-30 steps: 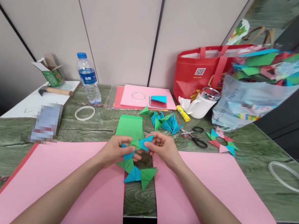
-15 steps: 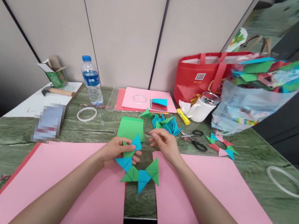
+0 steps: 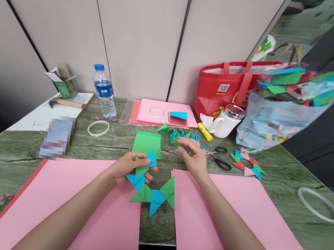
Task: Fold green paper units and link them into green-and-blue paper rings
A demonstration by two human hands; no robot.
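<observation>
My left hand [image 3: 126, 168] is closed on a chain of folded green and blue paper pieces [image 3: 152, 185], which curves down and to the right over the table. My right hand [image 3: 195, 157] is stretched forward with fingers apart, holding nothing, its fingertips at a pile of loose green and blue folded pieces [image 3: 182, 137]. A green paper sheet [image 3: 147, 144] lies just beyond my left hand. Two large pink sheets, one [image 3: 82, 209] under my left arm and one [image 3: 244, 215] under my right arm, cover the near table.
Black scissors [image 3: 220, 158] and a small multicoloured folded chain [image 3: 248, 162] lie right of the pile. A white mug [image 3: 227, 121], yellow glue stick [image 3: 204, 132], red bag [image 3: 224, 87], plastic bag of folded pieces [image 3: 286, 102], water bottle [image 3: 104, 93] and tape rings [image 3: 98, 127], [image 3: 318, 203] stand around.
My right hand let go of the chain and reached forward to the pile of loose pieces. The chain stayed in my left hand and swung down a little.
</observation>
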